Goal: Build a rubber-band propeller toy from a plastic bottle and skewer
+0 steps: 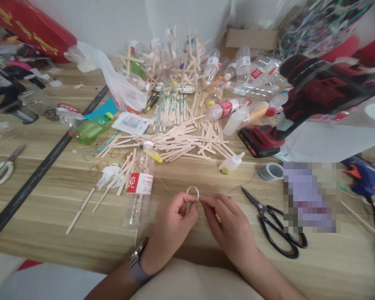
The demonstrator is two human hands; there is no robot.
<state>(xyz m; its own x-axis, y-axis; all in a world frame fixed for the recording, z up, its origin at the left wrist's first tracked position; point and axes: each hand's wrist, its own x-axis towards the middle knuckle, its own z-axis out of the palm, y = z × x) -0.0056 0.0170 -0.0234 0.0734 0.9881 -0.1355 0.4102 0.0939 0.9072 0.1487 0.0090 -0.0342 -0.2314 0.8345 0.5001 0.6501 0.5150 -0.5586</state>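
Note:
Just above the table's front edge, my left hand (178, 216) pinches a small white ring (198, 193), formed from a thin strip, between thumb and fingers. My right hand (228, 221) is closed too, its fingertips meeting the base of the ring. A thin thread or wire (163, 185) runs out past my left hand, and another length trails right of my right hand. What exactly the right fingertips pinch is hidden. Left of my hands stands a clear plastic bottle (139, 204) with a red and white label. Black-handled scissors (264, 210) lie open on the right.
Loose wooden sticks (178, 143) pile up ahead, with plastic bottles behind. A small glue bottle (231, 163), a tape roll (270, 171), a red power drill (312, 100) and a blue glue gun (364, 177) are rightward. White-handled scissors (3, 171) lie far left.

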